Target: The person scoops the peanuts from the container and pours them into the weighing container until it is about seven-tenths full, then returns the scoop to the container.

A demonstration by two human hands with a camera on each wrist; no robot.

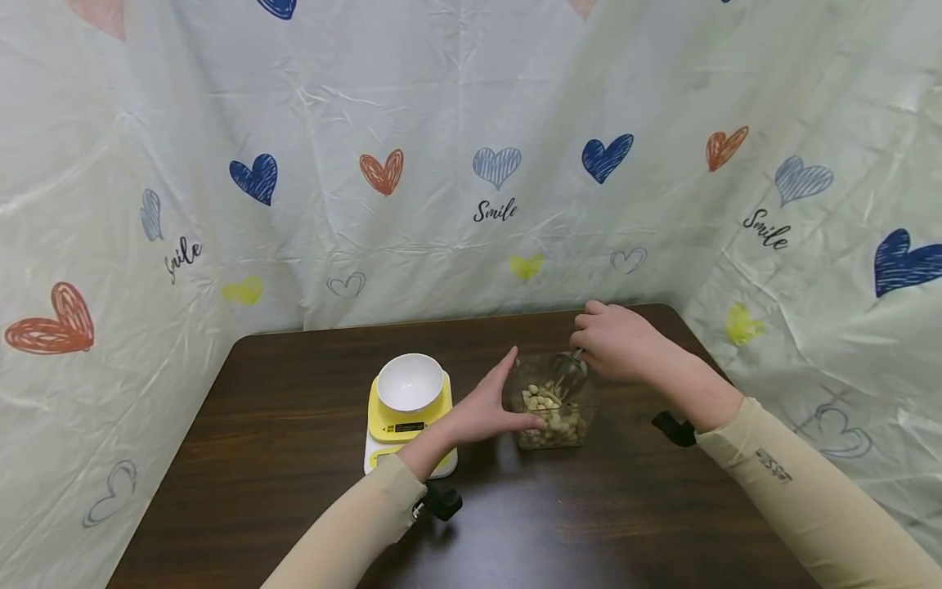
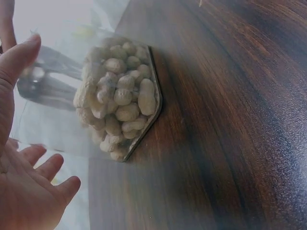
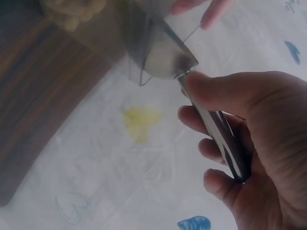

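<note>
A clear square container (image 1: 593,406) stands on the table, partly filled with unshelled peanuts (image 2: 120,96). My left hand (image 1: 489,411) is at the container's left side, thumb and fingers spread around it; whether they touch the wall is hard to tell. In my right hand (image 1: 618,342) I grip the handle of a shiny metal scoop (image 3: 223,139), fingers curled round it. The scoop slants down into the container, its front end at the peanuts. Left of the container, a white bowl (image 1: 410,383) sits on a yellow and white kitchen scale (image 1: 383,429).
The dark wooden table (image 1: 294,458) ends at a rounded back edge. Behind it and along both sides hangs a white curtain (image 1: 427,254) printed with hearts and "Smile". The scale's display is partly covered by my left forearm.
</note>
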